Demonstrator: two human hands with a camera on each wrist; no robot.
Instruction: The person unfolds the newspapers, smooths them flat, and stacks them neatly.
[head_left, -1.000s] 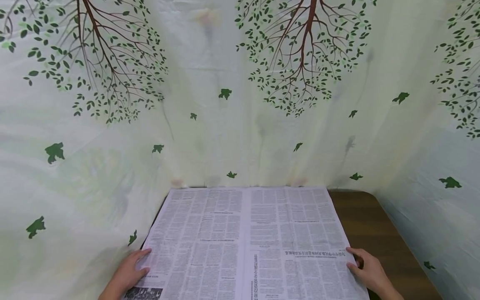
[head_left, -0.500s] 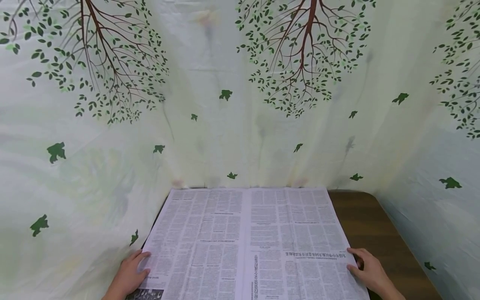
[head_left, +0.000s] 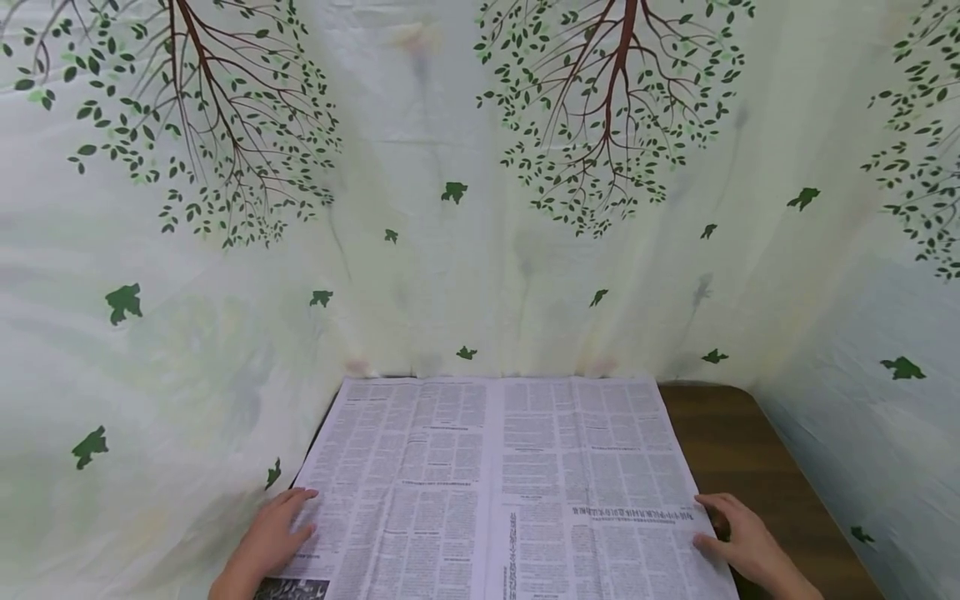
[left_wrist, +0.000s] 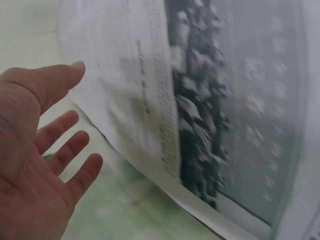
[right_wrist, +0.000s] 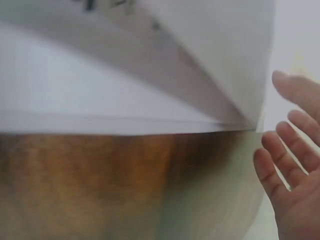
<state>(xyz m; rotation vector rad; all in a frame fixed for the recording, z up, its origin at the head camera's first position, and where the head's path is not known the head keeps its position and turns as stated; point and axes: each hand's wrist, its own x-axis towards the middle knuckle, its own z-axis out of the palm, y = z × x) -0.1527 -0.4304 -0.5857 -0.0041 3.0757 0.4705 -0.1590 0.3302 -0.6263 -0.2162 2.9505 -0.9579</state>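
Note:
An open newspaper (head_left: 450, 467) lies spread over the table, its printed text upside down in the head view. At its left edge is my left hand (head_left: 270, 537), fingers and thumb spread apart; in the left wrist view that hand (left_wrist: 45, 165) has fairly straight fingers and nothing between them. My right hand (head_left: 746, 542) is at the paper's right edge, thumb and forefinger apart. The right wrist view shows the hand (right_wrist: 295, 160) with loosely extended fingers beside the newspaper (right_wrist: 100, 95). Whether either hand touches the paper is hard to tell. A dark photo (left_wrist: 200, 110) is printed near the paper's left side.
The brown wooden table (head_left: 720, 450) shows to the right of the paper. Behind and on both sides hangs a pale cloth (head_left: 420, 283) printed with trees and green leaves, close against the table's far edge.
My left hand has shifted slightly right and inward over the paper's left edge. The right hand stays nearly where it was, and the newspaper lies as before. The head view has shifted a little.

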